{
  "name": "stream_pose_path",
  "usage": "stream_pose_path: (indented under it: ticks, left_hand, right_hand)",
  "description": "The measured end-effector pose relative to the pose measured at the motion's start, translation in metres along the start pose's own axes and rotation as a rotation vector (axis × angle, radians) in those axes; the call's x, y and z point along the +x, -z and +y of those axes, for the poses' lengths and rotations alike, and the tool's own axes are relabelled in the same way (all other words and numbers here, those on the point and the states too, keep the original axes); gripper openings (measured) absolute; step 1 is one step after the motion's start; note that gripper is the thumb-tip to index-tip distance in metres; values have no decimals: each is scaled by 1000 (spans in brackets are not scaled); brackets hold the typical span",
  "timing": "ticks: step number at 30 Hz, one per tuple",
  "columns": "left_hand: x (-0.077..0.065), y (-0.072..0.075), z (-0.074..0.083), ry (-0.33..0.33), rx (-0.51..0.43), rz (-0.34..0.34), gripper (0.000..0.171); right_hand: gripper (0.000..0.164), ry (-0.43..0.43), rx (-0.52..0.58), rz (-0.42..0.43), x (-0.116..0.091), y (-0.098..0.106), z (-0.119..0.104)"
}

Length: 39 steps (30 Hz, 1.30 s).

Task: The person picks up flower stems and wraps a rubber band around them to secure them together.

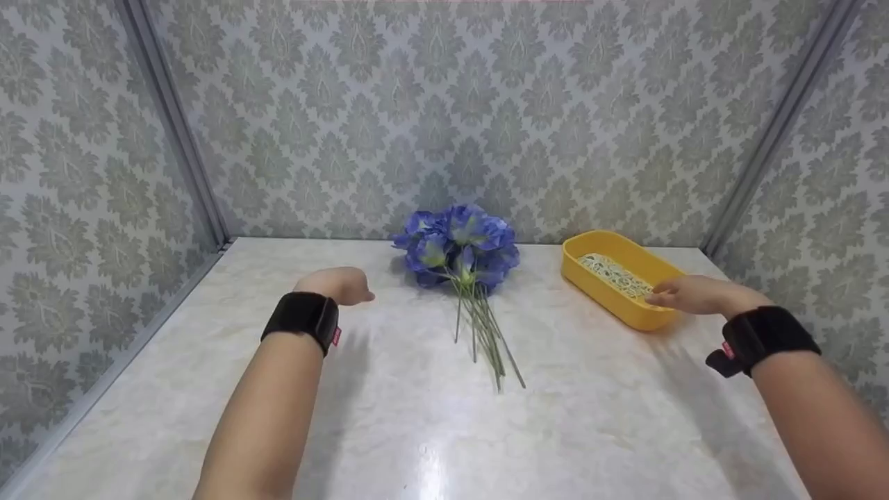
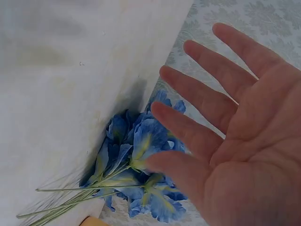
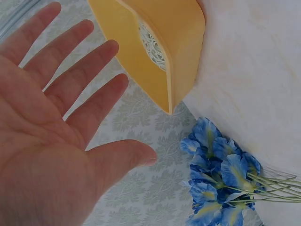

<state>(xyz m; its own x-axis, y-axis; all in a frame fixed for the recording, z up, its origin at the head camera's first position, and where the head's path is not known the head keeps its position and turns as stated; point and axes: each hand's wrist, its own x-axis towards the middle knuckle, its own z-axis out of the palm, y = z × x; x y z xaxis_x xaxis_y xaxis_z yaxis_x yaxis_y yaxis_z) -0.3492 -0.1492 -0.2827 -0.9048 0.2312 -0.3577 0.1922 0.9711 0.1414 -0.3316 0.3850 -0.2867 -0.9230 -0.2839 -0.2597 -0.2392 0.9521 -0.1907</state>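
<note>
In the head view, the left hand (image 1: 337, 285), at ten o'clock on the table (image 1: 389, 430), hides most of its own fingers; the left wrist view shows them apart, holding nothing, the thumb and index finger covering some petals. The blue flowers (image 1: 458, 243) lie at twelve o'clock, petals overlapping too closely to count, stems (image 1: 483, 333) pointing towards six. At two o'clock sits the yellow tray (image 1: 601, 292), its four o'clock end partly covered by the right hand (image 1: 694, 294). That hand's fingers are also spread and grip nothing; whether a fingertip touches the rim I cannot tell. The right wrist view cuts off the tray at twelve o'clock and the flowers at five. Pale shredded filling (image 1: 615, 274) shows inside the tray. Behind everything, a patterned wall (image 1: 444, 104) closes off twelve o'clock.
</note>
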Motion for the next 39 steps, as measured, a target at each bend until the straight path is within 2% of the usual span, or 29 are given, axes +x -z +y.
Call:
stream_pose_path:
  ticks: [6,18,20,26,32,35,39]
  left_hand:
    - [36,-9,14,-21,-97,181,44]
    - [97,-53,65,34,-320,333,43]
    - [104,-59,71,46,-369,343,43]
    - [118,-70,87,39,-457,308,43]
    - [135,-82,104,34,-752,233,48]
    - [138,-86,114,43,-800,297,38]
    - [138,-90,127,92,-755,442,29]
  right_hand:
    - [61,-2,7,0,0,4,-1]
    - [57,-5,-15,-1,5,2,-3]
    - [58,5,-28,-1,6,1,-3]
    - [56,38,-38,4,7,1,-1]
    - [55,25,-2,-10,7,-3,1]
    - [54,25,-7,-10,8,-5,1]
    - [54,29,-10,-8,10,-8,2]
